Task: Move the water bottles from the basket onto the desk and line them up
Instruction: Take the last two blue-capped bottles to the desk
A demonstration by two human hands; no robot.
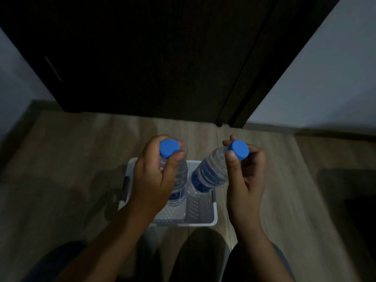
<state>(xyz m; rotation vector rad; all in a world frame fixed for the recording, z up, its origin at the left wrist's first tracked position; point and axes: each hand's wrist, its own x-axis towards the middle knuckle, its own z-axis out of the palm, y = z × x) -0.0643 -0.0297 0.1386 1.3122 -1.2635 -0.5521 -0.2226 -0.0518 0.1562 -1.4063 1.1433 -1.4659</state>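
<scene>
Our left hand (154, 178) curls its fingers round one water bottle (180, 180) just under its blue cap (169, 148). Our right hand (246, 180) pinches the other bottle (211, 171), which is tilted, likewise. Both bottles hang below our fingers, over the white basket (203, 223).

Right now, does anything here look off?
Nothing spilled or damaged. The right bottle, held by the right hand, hangs tilted, base toward the left bottle; the left hand holds that nearly upright over the basket.

The basket (193, 224) sat on the floor (71, 159), before the door (152, 58). Over it, the left hand (154, 176) held the left bottle (180, 180). Just beside it, the right hand (246, 180) held the right bottle (211, 171).
</scene>
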